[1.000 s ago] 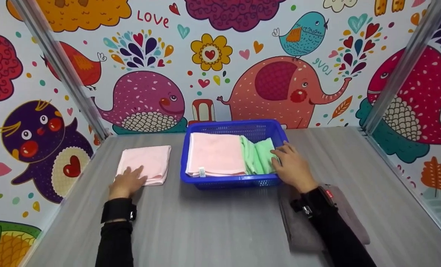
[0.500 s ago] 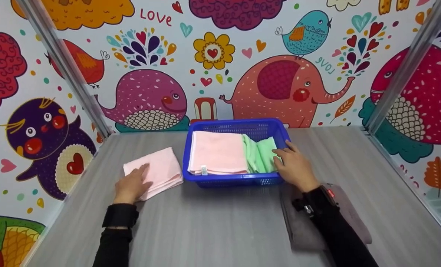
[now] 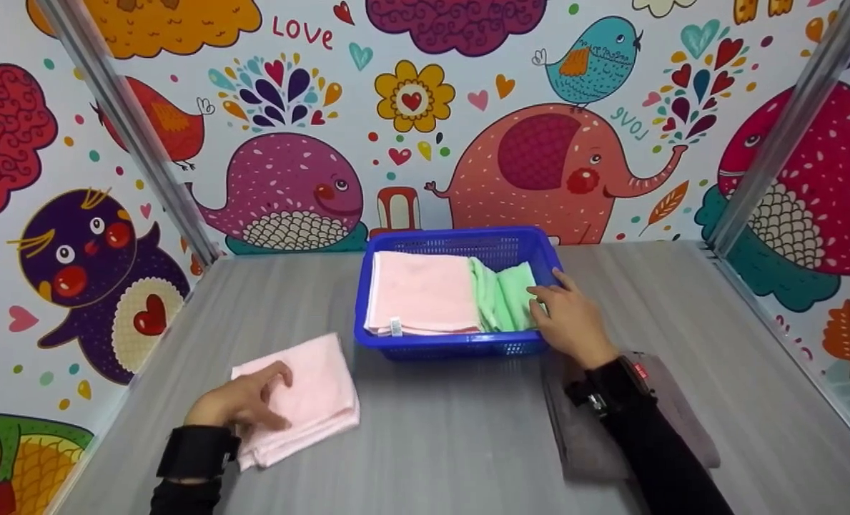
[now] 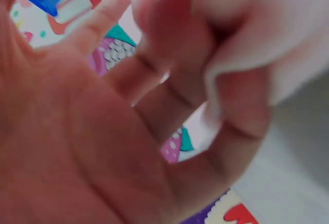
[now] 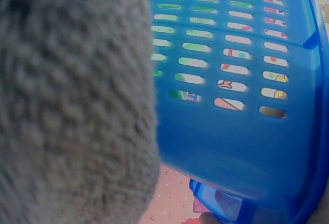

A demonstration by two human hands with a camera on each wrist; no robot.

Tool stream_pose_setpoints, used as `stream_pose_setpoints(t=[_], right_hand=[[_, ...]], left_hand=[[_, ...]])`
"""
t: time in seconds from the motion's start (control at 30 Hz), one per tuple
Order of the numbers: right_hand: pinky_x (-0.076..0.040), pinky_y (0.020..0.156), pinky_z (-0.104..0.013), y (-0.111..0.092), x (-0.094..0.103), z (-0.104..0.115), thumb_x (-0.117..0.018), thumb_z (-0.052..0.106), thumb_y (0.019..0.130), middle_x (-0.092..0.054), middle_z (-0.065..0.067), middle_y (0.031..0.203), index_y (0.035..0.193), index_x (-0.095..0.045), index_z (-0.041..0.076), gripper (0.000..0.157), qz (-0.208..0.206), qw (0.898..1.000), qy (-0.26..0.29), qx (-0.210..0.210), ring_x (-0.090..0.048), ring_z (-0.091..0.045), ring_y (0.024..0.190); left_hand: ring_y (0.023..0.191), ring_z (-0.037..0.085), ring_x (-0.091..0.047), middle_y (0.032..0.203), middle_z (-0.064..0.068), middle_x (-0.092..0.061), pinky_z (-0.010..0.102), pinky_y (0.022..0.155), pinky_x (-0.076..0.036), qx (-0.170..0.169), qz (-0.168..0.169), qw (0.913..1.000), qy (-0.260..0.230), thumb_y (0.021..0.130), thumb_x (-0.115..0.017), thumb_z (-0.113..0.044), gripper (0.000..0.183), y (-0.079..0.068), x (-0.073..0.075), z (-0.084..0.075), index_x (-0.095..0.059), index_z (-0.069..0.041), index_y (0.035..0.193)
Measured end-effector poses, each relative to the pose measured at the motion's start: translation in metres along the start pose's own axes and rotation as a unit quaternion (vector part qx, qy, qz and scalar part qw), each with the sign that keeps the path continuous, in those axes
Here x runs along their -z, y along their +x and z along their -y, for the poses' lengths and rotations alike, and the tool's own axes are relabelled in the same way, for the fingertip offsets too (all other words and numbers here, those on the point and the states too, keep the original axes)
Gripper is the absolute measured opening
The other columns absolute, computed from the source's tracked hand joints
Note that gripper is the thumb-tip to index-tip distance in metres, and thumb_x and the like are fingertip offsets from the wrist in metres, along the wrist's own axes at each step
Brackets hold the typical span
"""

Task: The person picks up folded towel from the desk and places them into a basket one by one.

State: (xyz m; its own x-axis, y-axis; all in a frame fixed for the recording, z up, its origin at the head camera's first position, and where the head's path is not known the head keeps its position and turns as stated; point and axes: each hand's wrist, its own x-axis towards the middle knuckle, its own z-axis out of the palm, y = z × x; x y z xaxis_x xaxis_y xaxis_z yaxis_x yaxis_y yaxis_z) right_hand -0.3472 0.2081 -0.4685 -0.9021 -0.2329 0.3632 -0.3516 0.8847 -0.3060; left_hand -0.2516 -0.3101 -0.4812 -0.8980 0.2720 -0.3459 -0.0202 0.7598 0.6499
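Across grey table, left of blue basket, folded pink towel lies under left hand: thumb, forefinger spread; others blurred, can't tell if pinching. Right hand touches rim, fingers spread. Best keep layers aligned, flat.

Right wrist view dominated at nine o'clock by blurred grey fuzzy cloth. Slotted wall of blue basket seen from twelve to five; pink speckled print exposed near six.
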Motion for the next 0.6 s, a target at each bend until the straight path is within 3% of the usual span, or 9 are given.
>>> stream_pose_setpoints(t=[0.1, 0.27, 0.47, 0.6], right_hand=[[-0.047, 0.104, -0.066, 0.000, 0.000, 0.000, -0.057, 0.025, 0.103, -0.074, -0.016, 0.126, 0.126, -0.074, 0.006, 0.034, -0.001, 1.000, -0.001, 0.001, -0.043, -0.040, 0.148], [-0.047, 0.103, -0.067, 0.001, -0.001, 0.001, -0.058, 0.025, 0.103, -0.074, -0.016, 0.126, 0.126, -0.074, 0.007, 0.034, 0.000, 1.000, 0.000, -0.003, -0.043, -0.040, 0.148], [-0.049, 0.099, -0.068, 0.000, 0.000, 0.001, -0.056, 0.025, 0.102, -0.075, -0.016, 0.124, 0.125, -0.075, 0.007, 0.034, -0.006, 1.000, -0.002, -0.005, -0.043, -0.040, 0.148], [-0.052, 0.096, -0.067, 0.001, 0.001, 0.001, -0.055, 0.024, 0.102, -0.076, -0.016, 0.119, 0.124, -0.075, 0.007, 0.034, -0.010, 1.000, -0.001, 0.001, -0.044, -0.039, 0.148]], left_hand=[[0.062, 0.017, -0.044, 0.072, -0.001, -0.043, 0.029, 0.054, -0.038, -0.028, 0.029, 0.9990, 0.021, 0.071, -0.091, -0.008, 0.054, -0.004, -0.009, -0.008, -0.052, -0.013, 0.107], [0.061, 0.015, -0.040, 0.069, -0.004, -0.040, 0.029, 0.054, -0.035, -0.068, 0.034, 0.9949, 0.066, 0.063, -0.095, -0.014, 0.058, -0.001, -0.032, -0.034, -0.052, -0.015, 0.101], [0.064, 0.013, -0.047, 0.074, -0.004, -0.053, 0.029, 0.055, -0.040, -0.133, 0.027, 0.9811, 0.138, 0.061, -0.097, -0.024, 0.060, 0.016, -0.076, -0.084, -0.054, -0.017, 0.103], [0.071, 0.012, -0.054, 0.084, -0.005, -0.062, 0.029, 0.061, -0.047, -0.144, 0.034, 0.9697, 0.194, 0.062, -0.097, -0.033, 0.060, 0.035, -0.106, -0.122, -0.056, -0.021, 0.105]])
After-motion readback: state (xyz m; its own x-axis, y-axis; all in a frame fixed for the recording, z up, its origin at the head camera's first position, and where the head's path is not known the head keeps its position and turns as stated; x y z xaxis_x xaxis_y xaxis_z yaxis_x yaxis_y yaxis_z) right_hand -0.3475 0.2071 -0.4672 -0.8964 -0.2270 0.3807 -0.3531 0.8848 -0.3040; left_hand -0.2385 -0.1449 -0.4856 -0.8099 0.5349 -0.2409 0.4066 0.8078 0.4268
